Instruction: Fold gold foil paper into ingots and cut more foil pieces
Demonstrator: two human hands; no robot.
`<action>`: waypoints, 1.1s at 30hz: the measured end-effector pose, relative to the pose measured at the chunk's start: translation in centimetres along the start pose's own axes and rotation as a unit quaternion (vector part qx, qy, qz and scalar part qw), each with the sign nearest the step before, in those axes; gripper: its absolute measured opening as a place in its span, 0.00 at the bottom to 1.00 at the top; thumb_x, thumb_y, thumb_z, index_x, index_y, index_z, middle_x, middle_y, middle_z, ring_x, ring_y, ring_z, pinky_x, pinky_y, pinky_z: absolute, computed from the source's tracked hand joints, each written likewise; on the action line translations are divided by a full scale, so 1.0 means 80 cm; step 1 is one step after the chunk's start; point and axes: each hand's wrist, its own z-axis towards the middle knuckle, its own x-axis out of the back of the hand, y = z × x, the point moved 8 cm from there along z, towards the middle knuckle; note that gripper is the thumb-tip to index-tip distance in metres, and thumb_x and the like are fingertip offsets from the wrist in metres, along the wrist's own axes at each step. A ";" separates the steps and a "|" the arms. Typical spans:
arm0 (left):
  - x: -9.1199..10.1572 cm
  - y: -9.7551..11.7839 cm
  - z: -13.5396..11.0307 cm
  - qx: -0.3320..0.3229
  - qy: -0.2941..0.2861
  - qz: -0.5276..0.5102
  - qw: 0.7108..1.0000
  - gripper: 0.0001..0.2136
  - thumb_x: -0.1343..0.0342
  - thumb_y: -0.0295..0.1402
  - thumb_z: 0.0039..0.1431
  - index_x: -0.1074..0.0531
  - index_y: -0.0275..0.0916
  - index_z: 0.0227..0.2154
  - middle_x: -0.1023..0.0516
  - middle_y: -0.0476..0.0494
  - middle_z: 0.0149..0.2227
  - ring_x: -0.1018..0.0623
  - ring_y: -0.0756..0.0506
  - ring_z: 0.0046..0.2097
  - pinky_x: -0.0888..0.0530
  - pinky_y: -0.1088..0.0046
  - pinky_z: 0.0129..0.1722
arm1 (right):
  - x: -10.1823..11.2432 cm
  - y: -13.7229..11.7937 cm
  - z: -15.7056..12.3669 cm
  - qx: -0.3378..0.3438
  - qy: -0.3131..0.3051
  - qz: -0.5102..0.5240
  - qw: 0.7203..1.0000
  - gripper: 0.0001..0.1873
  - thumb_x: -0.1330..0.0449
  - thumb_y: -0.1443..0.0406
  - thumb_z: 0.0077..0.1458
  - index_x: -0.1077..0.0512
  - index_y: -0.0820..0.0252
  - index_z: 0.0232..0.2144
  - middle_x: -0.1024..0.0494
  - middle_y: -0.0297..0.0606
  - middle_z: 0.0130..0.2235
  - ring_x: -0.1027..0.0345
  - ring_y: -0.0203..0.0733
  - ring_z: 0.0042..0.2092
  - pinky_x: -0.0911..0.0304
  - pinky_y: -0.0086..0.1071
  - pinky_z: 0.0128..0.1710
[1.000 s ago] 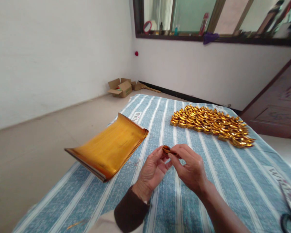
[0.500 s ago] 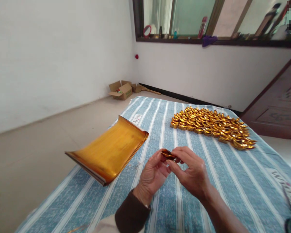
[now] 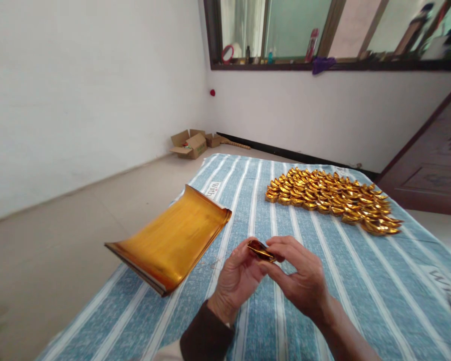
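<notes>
Both hands meet over the middle of the blue striped cloth [image 3: 323, 281]. My left hand [image 3: 236, 281] and my right hand [image 3: 300, 278] pinch a small folded piece of gold foil paper [image 3: 260, 249] between their fingertips. A curled stack of gold foil sheets [image 3: 173, 240] lies to the left of my hands, partly over the cloth's edge. Farther back on the right, several folded gold ingots [image 3: 332, 198] lie packed together in rows.
The cloth covers a table that ends at the left, with bare floor [image 3: 60, 240] beyond. Open cardboard boxes [image 3: 191, 143] sit in the far corner. A dark door [image 3: 432, 165] stands at the right, and a window sill [image 3: 323, 62] holds small items.
My hands and the gold piece have sunk a little lower in the view and the fingers have shifted on the fold. The scissors at the lower right have left the view.
</notes>
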 end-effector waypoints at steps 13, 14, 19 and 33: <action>0.014 0.000 -0.007 0.004 0.066 0.022 0.998 0.16 0.28 0.31 0.38 0.22 0.34 0.33 0.20 0.47 0.30 0.23 0.51 0.33 0.28 0.79 0.34 | -0.001 -0.010 -0.009 0.078 -0.002 -0.085 0.993 0.03 0.41 0.70 0.58 0.28 0.61 0.32 0.22 0.38 0.31 0.27 0.37 0.33 0.33 0.28 0.32; 0.014 0.000 -0.007 0.004 0.070 0.021 0.997 0.16 0.28 0.30 0.38 0.22 0.34 0.32 0.20 0.47 0.30 0.24 0.51 0.33 0.28 0.79 0.33 | 0.000 -0.013 -0.008 0.087 0.005 -0.094 0.992 0.03 0.41 0.71 0.58 0.28 0.62 0.32 0.22 0.39 0.31 0.27 0.37 0.34 0.33 0.29 0.32; 0.018 -0.002 -0.007 0.009 0.075 0.020 0.997 0.15 0.28 0.31 0.39 0.22 0.35 0.33 0.20 0.46 0.32 0.23 0.50 0.35 0.28 0.77 0.35 | 0.002 -0.022 -0.007 0.114 0.021 -0.116 0.986 0.03 0.41 0.72 0.58 0.28 0.62 0.32 0.22 0.40 0.32 0.26 0.39 0.36 0.31 0.29 0.34; 0.009 0.002 -0.007 -0.004 0.044 0.038 0.998 0.12 0.31 0.29 0.43 0.21 0.35 0.34 0.19 0.44 0.34 0.23 0.48 0.38 0.28 0.74 0.41 | 0.009 -0.013 -0.011 0.112 0.066 -0.172 0.976 0.04 0.39 0.66 0.57 0.28 0.63 0.34 0.20 0.42 0.33 0.24 0.39 0.36 0.28 0.29 0.37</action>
